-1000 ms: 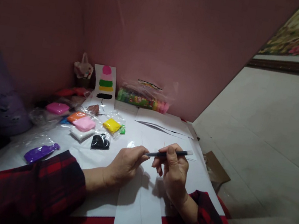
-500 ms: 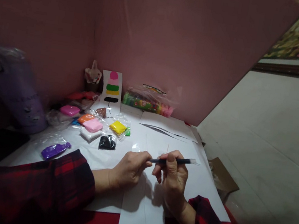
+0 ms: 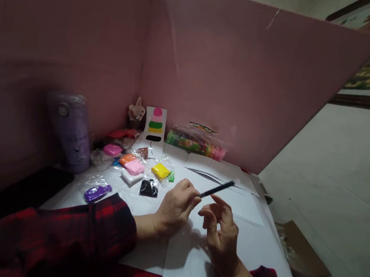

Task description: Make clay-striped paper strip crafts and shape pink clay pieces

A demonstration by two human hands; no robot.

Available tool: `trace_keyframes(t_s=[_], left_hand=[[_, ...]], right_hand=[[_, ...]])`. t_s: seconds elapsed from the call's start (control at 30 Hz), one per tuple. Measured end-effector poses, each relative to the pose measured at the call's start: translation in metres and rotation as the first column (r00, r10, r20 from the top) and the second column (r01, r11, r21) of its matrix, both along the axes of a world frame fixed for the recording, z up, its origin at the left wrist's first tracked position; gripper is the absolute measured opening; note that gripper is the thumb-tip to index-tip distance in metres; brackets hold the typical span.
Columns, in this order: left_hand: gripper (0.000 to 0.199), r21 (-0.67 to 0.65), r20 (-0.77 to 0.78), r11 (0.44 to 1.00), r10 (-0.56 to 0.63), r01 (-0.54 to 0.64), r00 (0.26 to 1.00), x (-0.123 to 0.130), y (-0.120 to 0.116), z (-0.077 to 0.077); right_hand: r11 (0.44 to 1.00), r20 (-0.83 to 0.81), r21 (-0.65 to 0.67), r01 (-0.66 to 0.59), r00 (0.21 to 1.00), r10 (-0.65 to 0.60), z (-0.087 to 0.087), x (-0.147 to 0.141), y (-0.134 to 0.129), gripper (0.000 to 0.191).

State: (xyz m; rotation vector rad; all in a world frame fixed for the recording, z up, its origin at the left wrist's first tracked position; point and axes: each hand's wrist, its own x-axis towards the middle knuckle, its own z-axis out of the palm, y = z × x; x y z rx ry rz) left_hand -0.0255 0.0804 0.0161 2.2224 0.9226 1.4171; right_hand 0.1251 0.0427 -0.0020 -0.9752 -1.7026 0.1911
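Observation:
My left hand (image 3: 176, 207) is closed, its thumb and fingers pinching one end of a slim black pen (image 3: 217, 189). The pen tilts up to the right, with its free end in the air. Just below and to the right of the pen is my right hand (image 3: 221, 231). Its fingers are bent but apart, with nothing visible between them, and its index fingertip is close to the pen. Beneath both hands lies a narrow white paper strip (image 3: 184, 274) with a faint line on it.
Bagged clay packets, among them yellow (image 3: 160, 171), black (image 3: 149, 188) and purple (image 3: 96, 193), lie left of the hands. A purple tumbler (image 3: 71, 134) stands behind them. Beside a card with coloured bands (image 3: 155, 125) lies a bag of colourful sticks (image 3: 196, 145). Pink panels (image 3: 234, 71) enclose the back.
My right hand has let go of the pen and dropped slightly below it. In my left hand the pen now tilts upward more. The whole view has shifted.

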Motion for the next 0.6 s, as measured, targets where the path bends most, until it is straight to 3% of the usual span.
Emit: trace_keyframes(t_s=[0.1,0.17,0.23,0.4,0.47,0.6], left_hand=[[0.022,-0.166,0.121,0.983,0.099,-0.078,0.988,-0.014,0.0,0.019],[0.021,-0.332,0.156,0.933,0.199,-0.138,0.967,-0.031,0.003,0.027],[0.02,-0.407,0.156,0.893,0.277,-0.194,0.948,-0.053,0.009,0.032],[0.02,-0.582,0.084,0.72,0.515,-0.378,0.853,-0.107,0.02,0.026],[0.017,-0.623,0.005,0.654,0.553,-0.43,0.833,-0.121,0.016,0.021],[0.025,-0.584,-0.133,0.613,0.574,-0.532,0.808,-0.141,0.006,0.02]], right_hand=[[1.0,0.032,0.005,-0.007,0.999,0.007,-0.001,0.001,0.0,0.029],[0.999,0.059,0.01,-0.03,0.998,0.03,-0.001,0.003,0.001,0.028],[0.998,0.096,0.03,-0.056,0.994,0.053,-0.001,0.004,0.002,0.025],[0.988,0.19,0.103,-0.118,0.977,0.097,0.003,0.003,0.001,0.018],[0.98,0.218,0.115,-0.163,0.967,0.135,0.005,0.003,0.001,0.017],[0.966,0.25,0.135,-0.222,0.951,0.184,0.005,0.002,0.001,0.017]])
